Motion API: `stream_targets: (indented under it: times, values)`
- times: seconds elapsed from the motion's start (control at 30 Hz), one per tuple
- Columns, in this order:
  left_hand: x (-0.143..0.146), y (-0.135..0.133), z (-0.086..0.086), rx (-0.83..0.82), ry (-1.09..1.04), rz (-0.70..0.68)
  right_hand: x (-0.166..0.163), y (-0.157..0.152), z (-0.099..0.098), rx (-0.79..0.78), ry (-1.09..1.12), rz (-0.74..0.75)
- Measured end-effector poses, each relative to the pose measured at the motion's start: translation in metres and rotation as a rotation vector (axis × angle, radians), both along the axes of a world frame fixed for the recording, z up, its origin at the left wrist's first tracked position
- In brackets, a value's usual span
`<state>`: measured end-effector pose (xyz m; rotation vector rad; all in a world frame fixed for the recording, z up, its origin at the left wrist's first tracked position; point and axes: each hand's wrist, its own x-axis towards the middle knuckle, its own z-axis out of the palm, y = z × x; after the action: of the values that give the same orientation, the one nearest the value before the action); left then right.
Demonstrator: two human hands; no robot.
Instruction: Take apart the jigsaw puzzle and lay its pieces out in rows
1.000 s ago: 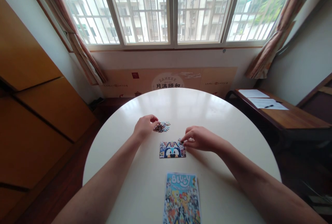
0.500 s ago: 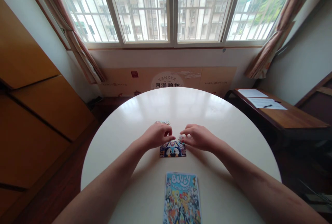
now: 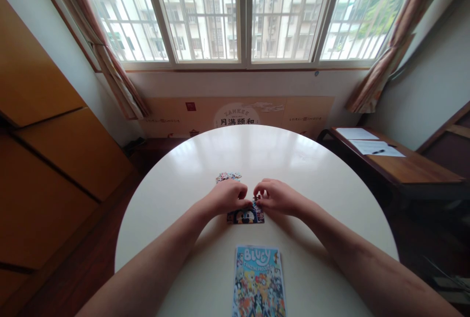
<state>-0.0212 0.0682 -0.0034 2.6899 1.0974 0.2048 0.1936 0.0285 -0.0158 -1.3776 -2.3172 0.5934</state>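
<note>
A partly assembled jigsaw puzzle [image 3: 246,217] with a blue dog's face lies mid-table. My left hand [image 3: 229,196] rests over its upper left part, thumb and fingers curled together; anything in them is hidden. At the puzzle's upper right corner, my right hand [image 3: 278,196] pinches a small puzzle piece [image 3: 256,198] between thumb and forefinger, right by the puzzle's edge. Behind my left hand sits a pile of loose puzzle pieces [image 3: 227,177], partly covered by it. Nearer to me lies a colourful "Bluey" picture sheet [image 3: 259,280].
All this rests on a round white table [image 3: 176,170]. On the right stands a wooden side table [image 3: 429,167] with papers [image 3: 374,147] and a dark pen on it. Beyond the table is a long printed box [image 3: 165,116] below the barred windows.
My left hand has shifted slightly right and down over the puzzle, uncovering more of the pile. My right thumb and fingers have closed together at the puzzle's corner.
</note>
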Motion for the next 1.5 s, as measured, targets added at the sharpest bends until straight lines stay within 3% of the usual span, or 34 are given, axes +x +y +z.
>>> stream_targets:
  times: [0.37, 0.57, 0.8, 0.93, 1.07, 1.3, 1.5]
  values:
    - [0.0, -0.001, 0.001, 0.034, -0.019, -0.015, 0.009, 0.014, -0.007, -0.15, 0.343, -0.024]
    - [-0.006, -0.002, 0.007, 0.128, -0.273, -0.005, 0.011, 0.014, -0.008, -0.319, 0.66, -0.072]
    - [-0.003, -0.009, 0.01, 0.156, -0.32, -0.138, 0.002, 0.006, -0.006, -0.402, 0.752, -0.061]
    - [-0.014, 0.001, 0.016, 0.178, -0.31, -0.096, 0.005, 0.008, -0.007, -0.21, 0.652, -0.11]
    - [-0.043, 0.021, 0.026, 0.203, -0.239, 0.118, 0.009, 0.005, -0.002, 0.053, 0.4, -0.091]
    - [-0.064, 0.038, 0.019, 0.179, -0.146, 0.242, -0.004, -0.014, 0.007, 0.117, 0.124, 0.324]
    - [-0.048, 0.037, 0.004, 0.159, -0.145, 0.208, -0.003, -0.016, 0.01, 0.154, -0.036, 0.372]
